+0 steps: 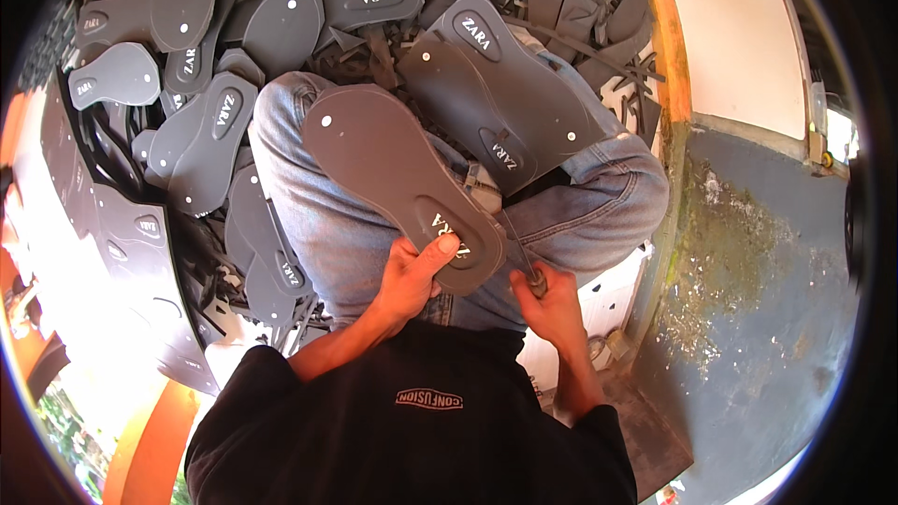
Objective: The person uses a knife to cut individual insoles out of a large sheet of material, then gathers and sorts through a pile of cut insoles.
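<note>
So off to the right there's a blue-grey floor (781, 318) with a grubby yellow-green stain (716, 262) and pale specks all over it. Above that, a white surface (744, 47) with a thin seam, plus an orange edge strip (675, 65) beside it. Brownish slab (655, 435) bottom right, orange post (154, 449) bottom left, some sunlit greenery (73, 449) next to that.

Room right over grey floor (776, 290); held sole (369, 150), dark sheet (524, 98) block ahead; sole pile (208, 145) left.
</note>
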Demonstrator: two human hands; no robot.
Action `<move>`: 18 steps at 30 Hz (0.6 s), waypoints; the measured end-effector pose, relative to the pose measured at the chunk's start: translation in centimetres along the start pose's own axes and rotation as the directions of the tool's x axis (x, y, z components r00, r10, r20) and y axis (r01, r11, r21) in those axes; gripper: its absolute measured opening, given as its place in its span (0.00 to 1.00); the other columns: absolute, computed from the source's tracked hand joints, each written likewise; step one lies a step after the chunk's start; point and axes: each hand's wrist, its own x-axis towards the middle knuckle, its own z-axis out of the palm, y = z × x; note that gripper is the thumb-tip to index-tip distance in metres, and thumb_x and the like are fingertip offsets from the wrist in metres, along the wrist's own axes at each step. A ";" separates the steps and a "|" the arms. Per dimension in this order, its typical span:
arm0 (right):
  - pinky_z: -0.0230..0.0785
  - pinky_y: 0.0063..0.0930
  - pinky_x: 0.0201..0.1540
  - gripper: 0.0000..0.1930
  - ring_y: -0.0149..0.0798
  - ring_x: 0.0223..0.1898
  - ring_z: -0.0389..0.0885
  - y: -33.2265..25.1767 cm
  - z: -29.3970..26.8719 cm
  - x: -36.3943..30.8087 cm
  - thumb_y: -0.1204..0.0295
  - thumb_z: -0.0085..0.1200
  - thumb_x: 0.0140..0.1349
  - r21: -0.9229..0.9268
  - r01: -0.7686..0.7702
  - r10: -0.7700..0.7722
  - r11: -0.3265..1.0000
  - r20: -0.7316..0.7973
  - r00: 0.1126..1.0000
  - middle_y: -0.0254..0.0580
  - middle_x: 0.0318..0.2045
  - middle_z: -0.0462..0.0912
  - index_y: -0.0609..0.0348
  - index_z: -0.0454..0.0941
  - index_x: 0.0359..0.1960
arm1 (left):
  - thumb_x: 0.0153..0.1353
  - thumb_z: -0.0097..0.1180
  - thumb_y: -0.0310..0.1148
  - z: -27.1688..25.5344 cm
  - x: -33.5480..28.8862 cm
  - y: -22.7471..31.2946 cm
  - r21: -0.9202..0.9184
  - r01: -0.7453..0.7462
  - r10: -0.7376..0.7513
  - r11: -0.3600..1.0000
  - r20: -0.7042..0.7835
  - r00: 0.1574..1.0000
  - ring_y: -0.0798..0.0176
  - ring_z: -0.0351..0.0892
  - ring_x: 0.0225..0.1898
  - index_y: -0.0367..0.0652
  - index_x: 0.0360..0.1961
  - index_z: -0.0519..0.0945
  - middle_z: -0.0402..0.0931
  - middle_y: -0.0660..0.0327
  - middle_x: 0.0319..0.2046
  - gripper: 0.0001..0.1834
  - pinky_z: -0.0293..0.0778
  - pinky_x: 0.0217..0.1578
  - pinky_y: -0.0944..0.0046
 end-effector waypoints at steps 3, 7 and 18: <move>0.55 0.33 0.17 0.16 0.35 0.15 0.61 1.0 -0.3 -2.1 0.69 0.56 0.56 0.037 -0.085 0.084 0.996 0.022 0.996 0.43 0.08 0.64 0.66 0.69 0.17 | 0.61 0.56 0.45 0.4 0.1 0.0 0.010 0.026 -0.026 1.000 0.013 1.000 0.79 0.63 0.14 0.42 0.29 0.79 0.74 0.68 0.18 0.16 0.57 0.14 0.77; 0.53 0.30 0.16 0.16 0.26 0.13 0.55 1.4 -0.2 -2.3 0.69 0.56 0.56 0.032 -0.071 0.071 0.997 0.020 0.997 0.41 0.07 0.62 0.67 0.69 0.17 | 0.61 0.55 0.45 0.3 0.2 0.1 0.019 0.026 -0.025 0.999 -0.010 1.000 0.79 0.63 0.14 0.42 0.29 0.79 0.74 0.68 0.18 0.16 0.57 0.13 0.77; 0.67 0.49 0.31 0.08 0.63 0.26 0.75 -3.4 1.7 4.6 0.71 0.56 0.49 -0.042 0.183 -0.180 0.982 0.057 0.982 0.57 0.18 0.76 0.65 0.75 0.27 | 0.60 0.57 0.42 -0.6 0.5 0.3 0.052 -0.002 0.005 0.999 -0.043 0.999 0.79 0.60 0.12 0.42 0.28 0.80 0.73 0.70 0.16 0.13 0.53 0.12 0.76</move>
